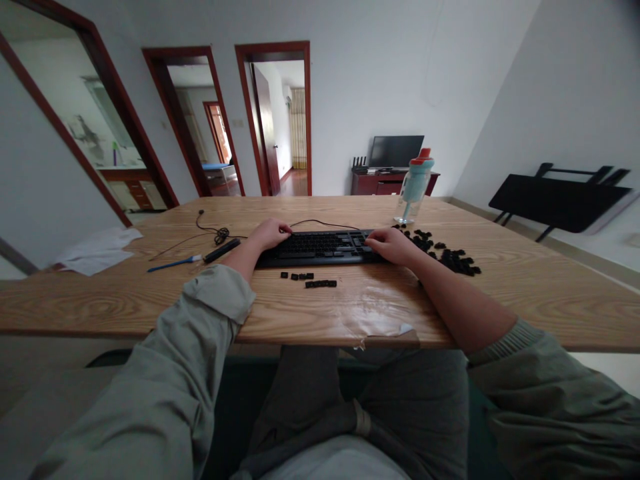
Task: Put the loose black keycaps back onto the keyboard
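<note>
A black keyboard [320, 245] lies flat on the wooden table, with many keys off its right part. My left hand [269, 233] is closed around its left end, fingertips at the back corner. At the right end, my right hand [393, 245] has its fingers pinched together over the keys; whatever is between the fingertips is too small to make out. Several loose black keycaps [321, 284] lie in short rows in front of the keyboard. A bigger pile of keycaps [453, 260] is spread beyond my right hand.
Left of the keyboard are a coiled cable [221, 235], a blue-handled brush [175, 264], a black stick-like object [222, 251] and white paper [100, 250]. A clear bottle [414, 187] with a red lid stands at the back right. Clear film [370, 310] covers the table's front edge.
</note>
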`<state>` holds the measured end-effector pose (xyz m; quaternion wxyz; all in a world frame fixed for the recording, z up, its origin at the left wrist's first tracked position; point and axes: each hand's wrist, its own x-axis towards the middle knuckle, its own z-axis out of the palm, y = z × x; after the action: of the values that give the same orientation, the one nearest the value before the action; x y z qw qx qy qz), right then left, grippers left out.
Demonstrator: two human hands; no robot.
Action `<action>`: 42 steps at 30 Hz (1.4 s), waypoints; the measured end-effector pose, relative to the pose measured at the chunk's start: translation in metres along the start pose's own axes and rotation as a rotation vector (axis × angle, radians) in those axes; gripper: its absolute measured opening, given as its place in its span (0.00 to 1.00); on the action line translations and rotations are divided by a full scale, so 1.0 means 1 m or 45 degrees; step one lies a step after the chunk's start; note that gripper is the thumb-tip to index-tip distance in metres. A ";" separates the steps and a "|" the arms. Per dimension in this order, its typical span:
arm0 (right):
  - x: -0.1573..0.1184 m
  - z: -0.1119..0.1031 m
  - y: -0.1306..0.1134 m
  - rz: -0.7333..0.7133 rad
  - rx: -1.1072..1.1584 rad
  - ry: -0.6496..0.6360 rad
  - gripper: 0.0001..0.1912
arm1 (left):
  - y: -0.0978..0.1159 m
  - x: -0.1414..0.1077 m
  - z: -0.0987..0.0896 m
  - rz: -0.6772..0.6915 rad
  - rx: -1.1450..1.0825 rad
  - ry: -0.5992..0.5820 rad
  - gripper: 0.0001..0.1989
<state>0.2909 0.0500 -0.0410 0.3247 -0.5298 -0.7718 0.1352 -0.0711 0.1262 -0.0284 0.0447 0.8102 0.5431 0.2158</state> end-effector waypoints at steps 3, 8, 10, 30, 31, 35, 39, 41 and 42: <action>0.000 0.000 0.001 -0.002 0.011 -0.007 0.16 | 0.002 0.001 0.000 0.011 0.049 -0.028 0.14; 0.001 0.001 0.003 -0.010 0.008 -0.010 0.16 | 0.005 0.001 -0.003 0.049 0.137 -0.033 0.14; 0.001 0.001 0.003 -0.006 0.002 -0.012 0.16 | 0.006 0.001 -0.003 0.055 0.161 -0.026 0.14; -0.001 0.000 0.001 -0.004 0.001 0.002 0.17 | 0.009 0.004 -0.006 0.095 0.260 -0.123 0.16; -0.001 0.000 0.001 -0.003 0.005 0.001 0.17 | 0.007 0.004 -0.006 0.099 0.249 -0.125 0.16; -0.001 0.000 0.000 -0.003 0.011 -0.011 0.17 | 0.001 0.004 -0.004 0.100 0.190 -0.099 0.15; -0.001 0.000 0.001 -0.019 0.003 -0.006 0.17 | -0.002 0.004 -0.002 0.081 0.145 -0.077 0.14; -0.001 0.000 0.001 -0.016 0.002 -0.007 0.17 | -0.002 0.004 -0.003 0.070 0.146 -0.076 0.14; -0.001 0.000 0.001 -0.013 0.001 -0.007 0.17 | -0.002 0.004 -0.004 0.065 0.147 -0.080 0.14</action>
<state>0.2922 0.0500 -0.0419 0.3235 -0.5252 -0.7753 0.1353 -0.0731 0.1306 -0.0245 0.0095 0.8315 0.5320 0.1595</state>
